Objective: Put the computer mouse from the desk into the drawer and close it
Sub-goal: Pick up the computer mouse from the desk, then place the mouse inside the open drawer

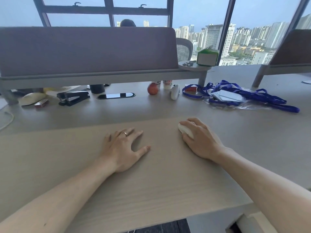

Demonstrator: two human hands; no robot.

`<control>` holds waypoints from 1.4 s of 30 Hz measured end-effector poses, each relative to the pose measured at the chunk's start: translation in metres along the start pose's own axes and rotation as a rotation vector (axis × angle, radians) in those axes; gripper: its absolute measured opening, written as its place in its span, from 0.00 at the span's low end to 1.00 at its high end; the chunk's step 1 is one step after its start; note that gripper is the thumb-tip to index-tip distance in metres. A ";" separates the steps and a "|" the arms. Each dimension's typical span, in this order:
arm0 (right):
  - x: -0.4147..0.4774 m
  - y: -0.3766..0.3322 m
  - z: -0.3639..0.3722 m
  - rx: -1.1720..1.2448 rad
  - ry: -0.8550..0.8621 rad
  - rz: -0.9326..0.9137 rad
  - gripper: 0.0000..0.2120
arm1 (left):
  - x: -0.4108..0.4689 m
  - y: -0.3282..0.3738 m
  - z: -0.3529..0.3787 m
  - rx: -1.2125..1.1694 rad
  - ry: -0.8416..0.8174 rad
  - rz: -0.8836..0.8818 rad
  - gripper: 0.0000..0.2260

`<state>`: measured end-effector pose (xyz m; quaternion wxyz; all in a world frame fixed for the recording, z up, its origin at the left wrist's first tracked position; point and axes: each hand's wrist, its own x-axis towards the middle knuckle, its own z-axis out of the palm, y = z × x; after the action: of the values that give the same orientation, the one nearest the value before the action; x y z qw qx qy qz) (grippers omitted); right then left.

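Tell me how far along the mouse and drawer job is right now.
Barely started. The right hand is closed over the white mouse, which sits on the desk; the left hand lies flat and empty. Left to do: lift the mouse, put it in the drawer and close it. A pale cabinet corner shows bottom right, possibly the drawer unit.

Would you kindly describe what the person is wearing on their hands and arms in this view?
Both forearms are bare, with no sleeves, watch or bracelet in view. The left hand wears a thin band ring on one of its fingers. The right hand shows no ring, glove or other covering.
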<state>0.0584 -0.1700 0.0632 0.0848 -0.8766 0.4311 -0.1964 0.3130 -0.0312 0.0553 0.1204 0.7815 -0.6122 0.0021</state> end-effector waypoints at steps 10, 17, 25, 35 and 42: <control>-0.007 -0.009 -0.002 0.024 -0.037 0.023 0.21 | -0.002 0.004 -0.007 0.022 -0.056 -0.015 0.38; -0.026 -0.016 -0.013 0.016 -0.098 -0.007 0.21 | 0.006 0.006 -0.040 0.060 -0.301 0.048 0.30; -0.074 -0.012 -0.076 0.038 -0.121 -0.010 0.21 | -0.002 0.049 -0.092 0.110 -0.314 0.179 0.29; -0.189 0.035 -0.175 -0.045 0.024 0.157 0.20 | -0.055 0.158 -0.105 0.054 -0.287 0.368 0.32; -0.279 0.081 -0.218 -0.087 0.098 0.300 0.21 | -0.097 0.242 -0.084 0.048 -0.333 0.554 0.35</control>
<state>-0.2454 0.0051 0.1597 0.0539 -0.7945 0.5690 -0.2050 0.0688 0.0241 0.1675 -0.0050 0.5773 -0.8128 -0.0784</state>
